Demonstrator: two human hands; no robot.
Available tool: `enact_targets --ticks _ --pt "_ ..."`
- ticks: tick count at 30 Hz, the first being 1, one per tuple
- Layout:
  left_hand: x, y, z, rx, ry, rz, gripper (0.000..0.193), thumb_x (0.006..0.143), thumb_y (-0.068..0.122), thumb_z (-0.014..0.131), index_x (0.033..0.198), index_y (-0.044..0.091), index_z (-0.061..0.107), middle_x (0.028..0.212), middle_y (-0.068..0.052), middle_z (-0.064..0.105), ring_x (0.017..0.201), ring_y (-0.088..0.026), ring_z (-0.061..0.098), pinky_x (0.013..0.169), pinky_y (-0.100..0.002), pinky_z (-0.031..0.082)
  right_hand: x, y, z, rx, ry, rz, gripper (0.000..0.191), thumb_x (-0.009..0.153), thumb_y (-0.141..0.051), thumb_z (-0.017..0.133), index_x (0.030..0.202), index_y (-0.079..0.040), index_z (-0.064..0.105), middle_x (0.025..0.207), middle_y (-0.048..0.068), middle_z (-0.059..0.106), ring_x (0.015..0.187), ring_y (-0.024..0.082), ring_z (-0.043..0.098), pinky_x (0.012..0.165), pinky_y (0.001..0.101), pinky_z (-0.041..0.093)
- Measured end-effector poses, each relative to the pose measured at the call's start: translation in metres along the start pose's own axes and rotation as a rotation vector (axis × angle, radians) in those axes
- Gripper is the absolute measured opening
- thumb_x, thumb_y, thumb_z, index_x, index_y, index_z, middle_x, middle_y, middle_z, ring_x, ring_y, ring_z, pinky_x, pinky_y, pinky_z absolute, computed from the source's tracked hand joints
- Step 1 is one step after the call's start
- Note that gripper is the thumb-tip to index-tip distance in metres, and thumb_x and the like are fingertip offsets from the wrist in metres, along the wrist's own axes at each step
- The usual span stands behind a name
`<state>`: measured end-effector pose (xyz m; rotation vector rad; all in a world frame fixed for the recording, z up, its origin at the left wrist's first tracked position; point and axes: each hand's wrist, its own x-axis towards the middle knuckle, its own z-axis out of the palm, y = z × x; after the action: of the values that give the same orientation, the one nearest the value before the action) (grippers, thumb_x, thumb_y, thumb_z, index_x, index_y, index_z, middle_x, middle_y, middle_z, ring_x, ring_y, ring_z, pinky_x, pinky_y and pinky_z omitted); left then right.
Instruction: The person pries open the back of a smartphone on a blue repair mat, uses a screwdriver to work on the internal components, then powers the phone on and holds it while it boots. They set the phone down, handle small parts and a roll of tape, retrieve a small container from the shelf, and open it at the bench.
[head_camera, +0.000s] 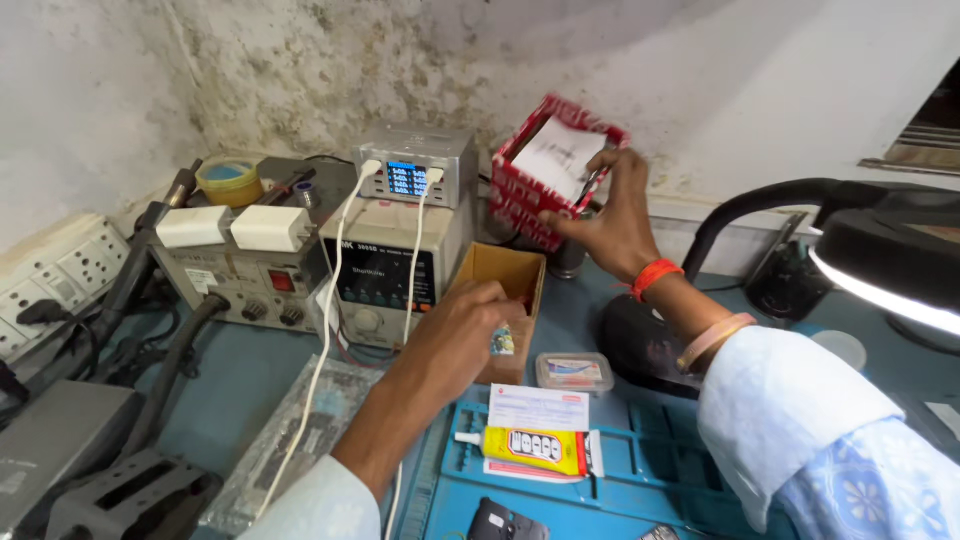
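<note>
Fingers of the left hand (470, 325) pinch a small component (503, 342) beside the open cardboard box (505, 275). Right hand (610, 225) grips a red patterned box (545, 175), tilted above the bench (250, 375). Yellow glue tube (525, 450) lies nearby on the blue mat (640, 470).

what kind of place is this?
Most likely a small electronics or phone repair bench. Bench power units with dials and a lit display stand against the wall, a blue work mat carries a glue tube, and a desk lamp hangs over it.
</note>
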<state>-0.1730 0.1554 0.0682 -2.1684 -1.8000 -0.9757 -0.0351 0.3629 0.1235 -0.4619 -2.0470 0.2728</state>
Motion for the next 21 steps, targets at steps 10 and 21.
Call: enact_targets --ticks 10,21 --pt "-0.008 0.008 0.000 -0.044 0.051 0.033 0.036 0.079 0.001 0.061 0.112 0.002 0.073 0.103 -0.013 0.066 0.106 -0.034 0.062 0.094 -0.045 0.049 0.001 -0.013 0.031 -0.006 -0.432 0.218 0.043 0.088 -0.046 0.078 0.105 -0.008 0.065 0.111 0.017 0.059 0.095 0.025 0.060 0.086 0.0392 0.053" --pt "-0.001 0.017 0.013 -0.023 0.224 0.087 0.037 0.088 -0.001 0.057 0.123 0.002 0.068 0.113 -0.014 0.064 0.111 -0.036 0.061 0.096 -0.045 0.049 -0.031 -0.030 -0.011 0.453 -0.509 0.314 0.054 0.109 -0.047 0.040 0.148 -0.010 0.043 0.120 0.014 0.057 0.107 0.025 0.056 0.091 0.0365 0.049"
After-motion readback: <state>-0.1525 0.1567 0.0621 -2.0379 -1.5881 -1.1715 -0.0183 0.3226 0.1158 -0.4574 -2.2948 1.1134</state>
